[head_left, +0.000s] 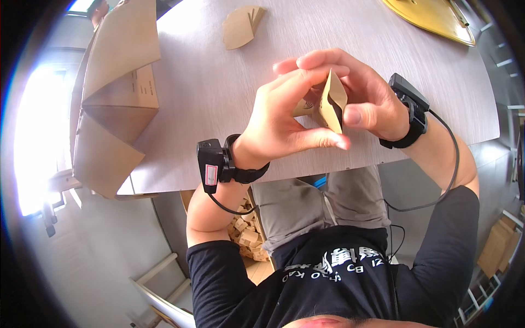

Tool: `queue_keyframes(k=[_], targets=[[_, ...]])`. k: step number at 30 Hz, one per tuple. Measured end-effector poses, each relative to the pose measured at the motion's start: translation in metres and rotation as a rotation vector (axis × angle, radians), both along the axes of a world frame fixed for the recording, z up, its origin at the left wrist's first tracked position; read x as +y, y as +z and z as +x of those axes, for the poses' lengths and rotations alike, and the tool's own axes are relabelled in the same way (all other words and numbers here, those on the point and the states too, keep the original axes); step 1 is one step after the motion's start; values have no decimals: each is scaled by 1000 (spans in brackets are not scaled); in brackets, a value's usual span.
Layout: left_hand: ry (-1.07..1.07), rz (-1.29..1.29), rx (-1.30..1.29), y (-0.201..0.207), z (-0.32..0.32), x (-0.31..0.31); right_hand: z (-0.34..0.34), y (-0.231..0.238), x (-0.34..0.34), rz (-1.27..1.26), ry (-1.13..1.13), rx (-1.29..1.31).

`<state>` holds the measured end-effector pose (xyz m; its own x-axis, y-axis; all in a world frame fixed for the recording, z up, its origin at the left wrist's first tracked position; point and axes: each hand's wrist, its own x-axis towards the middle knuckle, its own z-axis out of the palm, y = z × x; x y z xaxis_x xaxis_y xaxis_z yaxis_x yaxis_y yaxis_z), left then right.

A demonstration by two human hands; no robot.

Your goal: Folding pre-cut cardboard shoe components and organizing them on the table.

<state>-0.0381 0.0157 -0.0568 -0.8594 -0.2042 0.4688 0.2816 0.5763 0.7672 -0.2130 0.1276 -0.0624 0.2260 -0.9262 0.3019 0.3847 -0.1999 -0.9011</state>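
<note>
Above the near part of the table, I hold a small kraft cardboard box (326, 111) between both hands. Its upper end gapes into a narrow pointed opening, dark inside. My left hand (281, 117) is closed on the box's left side, the thumb stretched along its near end. My right hand (377, 101) curls round the far and right sides, its thumb close to the opening's right edge. The fingers hide much of the box's body. Farther off on the table lies a small fanned stack of flat kraft pieces (239, 28).
A large open cardboard box (117, 123) stands at the table's left, flaps spread. Below the table edge, a container holds many small brown boxes (249, 238). A yellow round object (429, 19) sits far right. Cables hang from both wrist devices. A person (98, 12) is at far left.
</note>
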Motion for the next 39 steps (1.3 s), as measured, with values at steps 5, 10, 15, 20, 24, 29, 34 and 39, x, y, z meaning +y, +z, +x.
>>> queue_keyframes(k=[5, 10, 15, 20, 24, 29, 34, 39], targets=[[81, -159, 38, 2, -3, 3, 3, 6, 4, 87, -16, -70], [110, -161, 84, 4, -4, 4, 6, 7, 3, 91, -13, -95], [206, -328, 156, 2, -10, 9, 12, -6, 3, -64, -121, -100], [209, -409, 92, 2, -2, 5, 12, -4, 1, -47, -149, 25], [36, -215, 91, 0, -6, 0, 15, -12, -7, -316, -354, 25], [-159, 110, 151, -16, -4, -7, -33, 17, -9, -843, -503, 705], [-212, 49, 46, -6, -2, -7, -28, 22, -4, -992, -535, 879], [-66, 45, 135, -11, -6, -3, -26, 19, -3, -981, -557, 898]])
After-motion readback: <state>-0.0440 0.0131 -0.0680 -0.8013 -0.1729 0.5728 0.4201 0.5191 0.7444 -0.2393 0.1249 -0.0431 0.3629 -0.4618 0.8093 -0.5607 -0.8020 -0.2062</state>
